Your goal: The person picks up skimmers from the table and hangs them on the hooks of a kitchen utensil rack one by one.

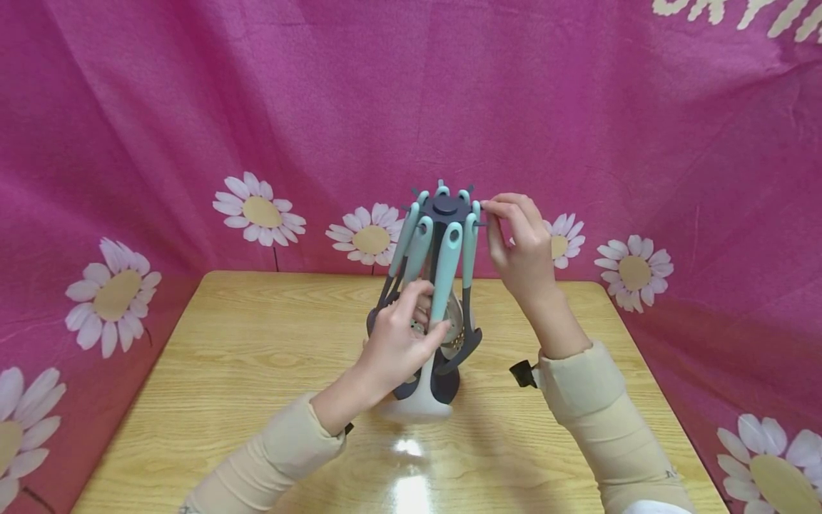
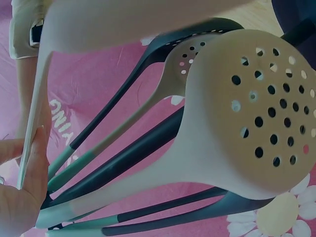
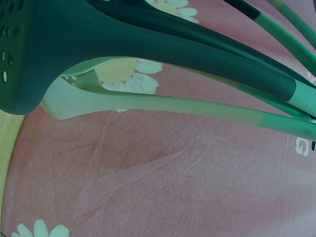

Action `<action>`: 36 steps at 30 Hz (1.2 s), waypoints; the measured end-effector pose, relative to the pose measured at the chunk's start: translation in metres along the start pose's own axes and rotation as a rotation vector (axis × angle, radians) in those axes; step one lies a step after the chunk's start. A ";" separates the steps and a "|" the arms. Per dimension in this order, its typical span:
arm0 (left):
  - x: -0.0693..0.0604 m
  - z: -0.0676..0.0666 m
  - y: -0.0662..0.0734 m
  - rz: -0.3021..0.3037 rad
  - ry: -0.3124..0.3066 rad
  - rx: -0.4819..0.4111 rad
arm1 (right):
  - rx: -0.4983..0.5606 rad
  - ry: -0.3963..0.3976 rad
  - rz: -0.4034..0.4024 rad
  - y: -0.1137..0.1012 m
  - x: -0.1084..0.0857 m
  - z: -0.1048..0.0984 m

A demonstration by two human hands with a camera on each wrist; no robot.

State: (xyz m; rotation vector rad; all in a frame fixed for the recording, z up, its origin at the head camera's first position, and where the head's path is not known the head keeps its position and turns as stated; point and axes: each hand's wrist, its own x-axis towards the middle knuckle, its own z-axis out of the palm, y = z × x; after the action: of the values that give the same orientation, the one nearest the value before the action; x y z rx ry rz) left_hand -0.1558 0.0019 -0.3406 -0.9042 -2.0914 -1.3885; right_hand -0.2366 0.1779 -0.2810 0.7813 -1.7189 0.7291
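Note:
A dark utensil stand (image 1: 444,205) with hooks around its top stands on the table, hung with several mint-handled kitchen utensils. At the front, my left hand (image 1: 401,339) pinches the handle of a light-grey utensil (image 1: 420,408) between thumb and fingers; its head is broad, its exact kind unclear. The left wrist view shows that handle running between the fingers (image 2: 34,163). With thumb and index fingertips together, my right hand (image 1: 523,239) pinches a hook at the stand's right side. It does not show in the right wrist view.
A beige slotted spoon (image 2: 281,113) with round holes hangs close by in the left wrist view. Dark utensils (image 1: 472,343) hang at the right of the stand. The wooden table (image 1: 257,357) meets a pink cloth (image 1: 321,107) printed with daisies behind and at both sides.

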 end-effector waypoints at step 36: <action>0.000 0.020 -0.013 -0.066 0.117 0.067 | 0.002 0.011 0.008 0.000 0.000 0.001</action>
State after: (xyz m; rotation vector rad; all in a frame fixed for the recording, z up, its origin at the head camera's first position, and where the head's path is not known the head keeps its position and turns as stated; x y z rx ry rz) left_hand -0.1655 0.0174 -0.3561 -0.7160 -2.0822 -1.3616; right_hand -0.2369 0.1771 -0.2816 0.7716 -1.7123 0.7396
